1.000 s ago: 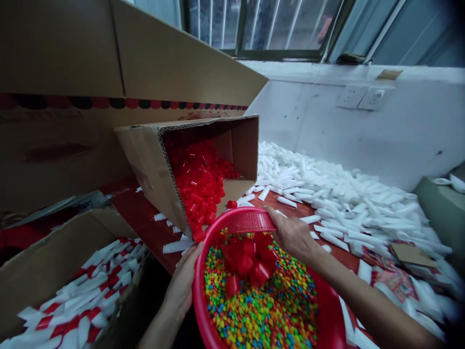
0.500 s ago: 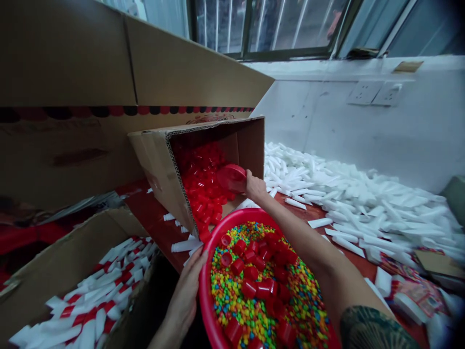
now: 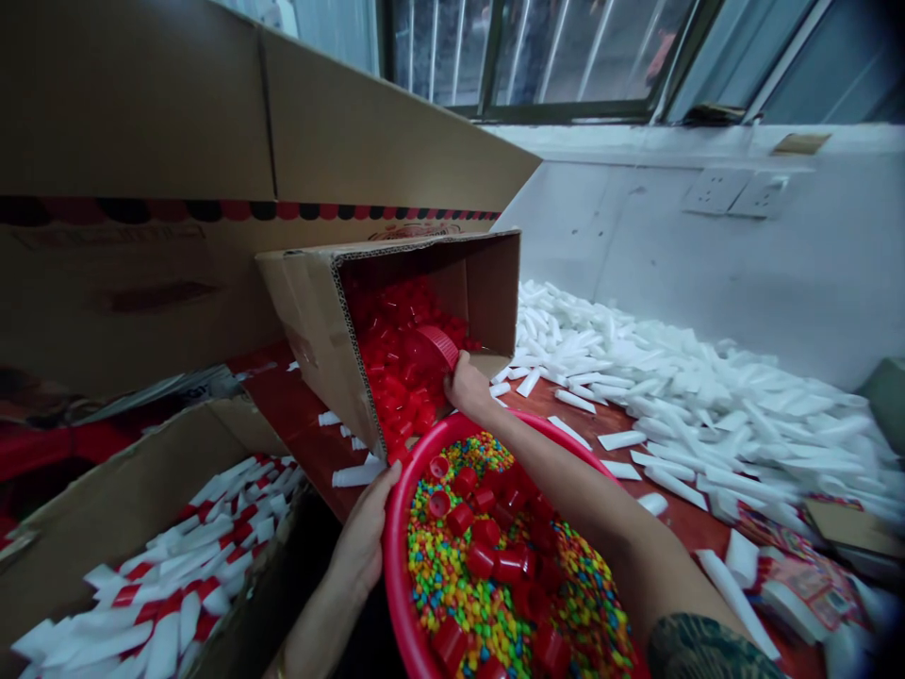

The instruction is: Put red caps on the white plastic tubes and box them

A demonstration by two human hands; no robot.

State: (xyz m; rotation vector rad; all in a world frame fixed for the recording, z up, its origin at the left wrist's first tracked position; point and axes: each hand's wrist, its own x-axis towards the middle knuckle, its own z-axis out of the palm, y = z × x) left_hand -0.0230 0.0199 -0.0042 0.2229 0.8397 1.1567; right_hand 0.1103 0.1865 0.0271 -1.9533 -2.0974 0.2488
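My right hand (image 3: 467, 385) is closed on a round red plastic lid (image 3: 433, 349) with a ridged rim, pushed in among the red caps (image 3: 396, 377). Those caps fill the left part of a cardboard box (image 3: 297, 302) lying on its side, its mouth toward me. My left hand (image 3: 366, 533) rests against the left rim of a red basin (image 3: 400, 585), thumb on the rim and the other fingers mostly hidden. Small multicoloured candies (image 3: 452, 566) fill the basin, with several loose red caps (image 3: 509, 564) on top. My right forearm passes over the basin.
White tubes (image 3: 679, 387) lie heaped on the red table (image 3: 600, 426) at right, against the wall. At lower left, an open carton (image 3: 57, 528) holds white tubes with red caps (image 3: 170, 585). A tall cardboard panel (image 3: 141, 113) stands behind the box. Printed packets (image 3: 813, 575) lie at right.
My right hand has moved left and down with the lid, deeper into the cap pile, and the lid has tilted. My left hand stays at the basin's rim.
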